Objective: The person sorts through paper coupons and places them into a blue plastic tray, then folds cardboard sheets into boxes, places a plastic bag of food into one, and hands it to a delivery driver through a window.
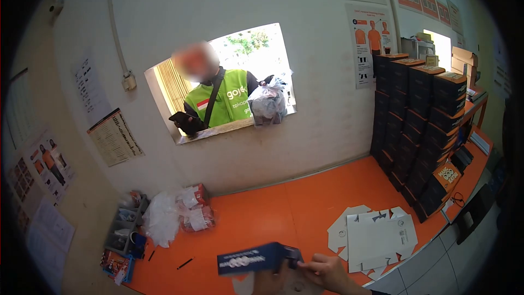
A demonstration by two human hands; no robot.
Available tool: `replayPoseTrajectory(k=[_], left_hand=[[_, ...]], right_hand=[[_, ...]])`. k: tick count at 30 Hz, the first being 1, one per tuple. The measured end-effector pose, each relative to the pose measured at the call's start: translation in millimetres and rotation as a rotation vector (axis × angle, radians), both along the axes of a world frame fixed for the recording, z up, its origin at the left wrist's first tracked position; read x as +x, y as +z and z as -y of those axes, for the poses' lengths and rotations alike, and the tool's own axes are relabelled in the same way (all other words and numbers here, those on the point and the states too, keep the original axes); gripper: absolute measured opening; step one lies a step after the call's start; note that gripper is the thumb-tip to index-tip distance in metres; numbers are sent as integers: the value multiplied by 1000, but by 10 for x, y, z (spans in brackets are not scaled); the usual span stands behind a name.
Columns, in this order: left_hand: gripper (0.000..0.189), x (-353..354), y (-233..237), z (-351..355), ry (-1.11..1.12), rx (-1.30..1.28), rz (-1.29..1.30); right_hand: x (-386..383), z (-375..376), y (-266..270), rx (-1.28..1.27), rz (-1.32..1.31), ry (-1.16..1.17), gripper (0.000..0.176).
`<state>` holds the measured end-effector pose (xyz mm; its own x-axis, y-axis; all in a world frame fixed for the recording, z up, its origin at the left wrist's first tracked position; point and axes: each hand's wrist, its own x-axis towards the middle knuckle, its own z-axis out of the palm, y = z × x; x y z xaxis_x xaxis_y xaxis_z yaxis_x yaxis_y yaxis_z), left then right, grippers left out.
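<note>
A dark blue cardboard box (248, 259) with white lettering is held up at the near edge of the orange table. My left hand (270, 281) grips it from below, partly hidden and blurred. At the box's right end, the fingers of my right hand (330, 273) pinch its flap. Beneath my hands lies a pale cardboard piece, mostly covered. To the right, flat unfolded cardboard blanks (376, 243) rest in a loose pile.
Tall stacks of dark boxes (415, 125) stand at the right of the orange table (262, 207). Red packets (196, 213), plastic bags (161, 218), a grey organizer (123, 226) and a pen (185, 263) lie left. Beyond the window, a person in a green vest (229, 95) holds a phone and bag.
</note>
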<state>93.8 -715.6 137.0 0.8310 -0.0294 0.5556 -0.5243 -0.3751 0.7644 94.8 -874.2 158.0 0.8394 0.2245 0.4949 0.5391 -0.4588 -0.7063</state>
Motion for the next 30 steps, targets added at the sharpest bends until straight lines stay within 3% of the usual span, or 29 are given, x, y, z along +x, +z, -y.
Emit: replayPoseTrajectory(k=[1,2,4,5,8,9,12,13,17,19,22,27,30], left_hand=[[16,-3,-247,71,93,129,132],[16,-57,-315,73,80,107,100],[17,-36,-301,96,54,54,57],[21,-83,-139,133,18,-217,-128],[25,-123,-229,77,52,-719,-368],[25,-148,-276,82,25,-777,-419],[26,-213,-525,102,-147,-558,-485],[26,-229,-612,113,-203,-462,-483],[27,-291,-867,6,-299,-187,-468],[28,-287,-887,-51,-289,-129,-407],[27,-363,-416,-7,-270,-173,-289],[27,-467,-424,-93,-397,-28,-374],[27,-481,-432,-103,-482,-111,-471]], right_hand=[[-7,10,-17,78,22,11,22],[-13,30,-27,152,47,20,27],[-4,66,-90,477,-347,192,24],[31,94,-100,632,-543,282,23],[261,128,24,637,-125,455,19],[296,235,314,31,143,330,29],[392,247,256,-127,-280,574,29],[413,271,321,-294,-323,588,31],[483,315,128,-165,-396,712,26],[381,266,189,-34,-252,742,26],[352,248,129,13,-235,778,29],[293,233,74,61,-315,799,28],[322,262,-50,70,-345,771,25]])
